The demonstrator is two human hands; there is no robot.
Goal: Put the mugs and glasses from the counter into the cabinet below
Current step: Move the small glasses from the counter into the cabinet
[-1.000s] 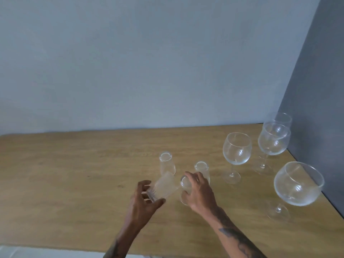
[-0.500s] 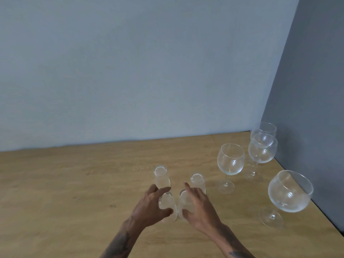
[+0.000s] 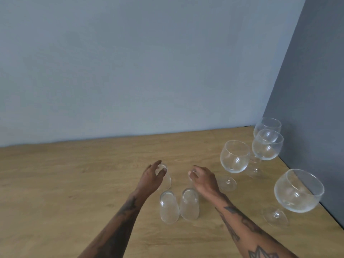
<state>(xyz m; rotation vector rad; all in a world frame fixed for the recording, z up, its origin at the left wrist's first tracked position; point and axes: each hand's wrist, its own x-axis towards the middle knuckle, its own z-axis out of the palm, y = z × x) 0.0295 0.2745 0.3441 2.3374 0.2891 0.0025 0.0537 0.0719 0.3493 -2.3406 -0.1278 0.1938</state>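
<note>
Two small clear glasses stand side by side on the wooden counter (image 3: 65, 183), the left one (image 3: 169, 207) and the right one (image 3: 189, 204), both free of my hands. Just beyond them, my left hand (image 3: 151, 178) wraps around another small glass (image 3: 166, 180), thumb across its top. My right hand (image 3: 203, 180) covers a fourth small glass (image 3: 193, 172), which is mostly hidden under the fingers. Several large stemmed balloon glasses stand to the right: one near the middle (image 3: 235, 157), two by the corner (image 3: 268, 146), and one closest to me (image 3: 298, 190).
A pale blue wall runs along the back of the counter and a darker grey wall closes off its right side. The stemmed glasses crowd the right corner, close to my right forearm. The counter's left half is bare wood.
The two small glasses I held are now set down and let go. Both hands have moved forward onto the two farther small glasses.
</note>
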